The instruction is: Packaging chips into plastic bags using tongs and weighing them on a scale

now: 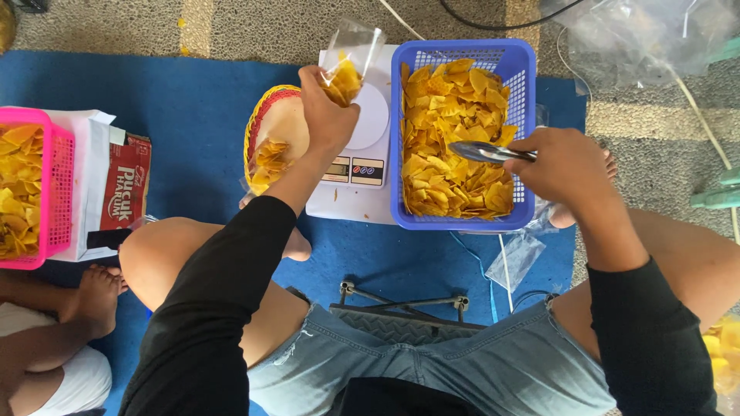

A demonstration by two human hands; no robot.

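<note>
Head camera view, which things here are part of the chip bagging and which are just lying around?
In use: clear bag in left hand; tongs in right hand; blue basket of chips; white scale.
Lying about: pink basket; red carton; empty bags.

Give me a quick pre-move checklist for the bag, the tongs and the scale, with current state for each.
1. Left hand grips the clear bag: ok, held above the white scale, partly filled with chips.
2. Bag mouth open: ok, top edges stand apart.
3. Right hand holds the metal tongs: ok, tips lie over the chips in the blue basket.
4. Tongs loaded with chips: cannot tell, tips blend into the pile.
5. Scale platform free: cannot tell, hand and bag cover part of it.
6. Scale display readable: not ok, too small to read.
</note>
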